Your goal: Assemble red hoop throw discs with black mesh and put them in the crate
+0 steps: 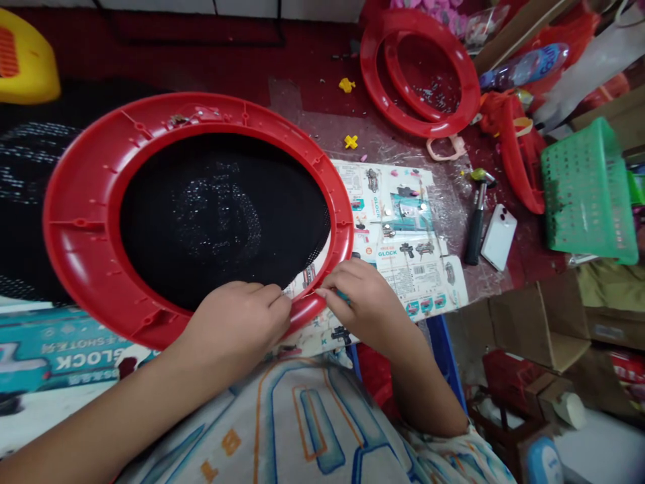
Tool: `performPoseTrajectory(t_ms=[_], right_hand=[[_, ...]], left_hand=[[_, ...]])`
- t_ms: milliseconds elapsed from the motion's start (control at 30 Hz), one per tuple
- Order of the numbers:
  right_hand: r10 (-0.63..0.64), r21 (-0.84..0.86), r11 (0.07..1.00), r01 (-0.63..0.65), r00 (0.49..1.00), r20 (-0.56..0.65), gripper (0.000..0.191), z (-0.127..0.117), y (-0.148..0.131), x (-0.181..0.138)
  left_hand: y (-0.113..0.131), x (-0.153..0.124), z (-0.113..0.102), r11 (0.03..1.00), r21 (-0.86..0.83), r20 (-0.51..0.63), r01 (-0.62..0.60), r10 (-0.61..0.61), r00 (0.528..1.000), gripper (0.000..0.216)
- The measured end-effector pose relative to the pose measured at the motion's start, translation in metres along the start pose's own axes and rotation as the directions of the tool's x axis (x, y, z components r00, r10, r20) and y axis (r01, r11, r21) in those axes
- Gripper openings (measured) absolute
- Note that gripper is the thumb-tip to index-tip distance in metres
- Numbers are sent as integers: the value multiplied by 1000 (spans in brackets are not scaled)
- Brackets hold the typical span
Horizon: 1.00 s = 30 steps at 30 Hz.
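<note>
In front of me lies a large red plastic ring (80,195) with pegs and ribs on its upturned face. Black mesh fabric (216,208) fills most of its opening, and a gap shows at the lower right. My left hand (239,312) rests on the near rim, fingers curled at the mesh edge; what they hold is hidden. Beside it, at the lower right of the rim, my right hand (360,296) is closed in a pinch on a thin pale strand (308,294). The strand stretches toward my left fingers.
Printed cardboard (403,252) lies under the ring. To the right are a hammer (476,228), a white phone (499,237), a green basket (584,195) and stacked red rings (370,67). Yellow plastic pieces (351,142) lie beyond; a yellow part (30,67) is far left.
</note>
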State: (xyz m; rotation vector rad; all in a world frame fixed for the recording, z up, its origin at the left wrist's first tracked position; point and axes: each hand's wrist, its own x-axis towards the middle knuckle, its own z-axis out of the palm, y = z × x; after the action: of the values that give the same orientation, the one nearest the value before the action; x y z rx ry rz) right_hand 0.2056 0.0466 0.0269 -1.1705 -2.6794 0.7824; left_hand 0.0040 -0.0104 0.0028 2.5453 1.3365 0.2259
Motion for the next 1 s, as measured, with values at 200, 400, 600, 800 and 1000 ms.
performPoseTrajectory(t_ms=[200, 400, 600, 800, 1000], right_hand=[[16, 124, 992, -13, 1000, -23, 19, 3, 4, 3], [81, 50, 996, -77, 994, -76, 23, 9, -2, 3], [153, 25, 988, -152, 987, -51, 22, 13, -4, 4], [169, -62, 983, -175, 982, -86, 24, 16, -7, 0], [1, -100, 995, -9, 997, -78, 25, 3, -4, -6]], left_hand=[[-6, -2, 0, 999, 5, 17, -51, 51, 999, 24], [-7, -3, -2, 999, -5, -3, -41, 41, 999, 27], [4, 3, -8, 996, -10, -19, 88, -89, 996, 28], [19, 14, -2, 985, 86, 19, 148, -150, 988, 16], [14, 4, 7, 994, 66, -149, 83, -72, 986, 25]])
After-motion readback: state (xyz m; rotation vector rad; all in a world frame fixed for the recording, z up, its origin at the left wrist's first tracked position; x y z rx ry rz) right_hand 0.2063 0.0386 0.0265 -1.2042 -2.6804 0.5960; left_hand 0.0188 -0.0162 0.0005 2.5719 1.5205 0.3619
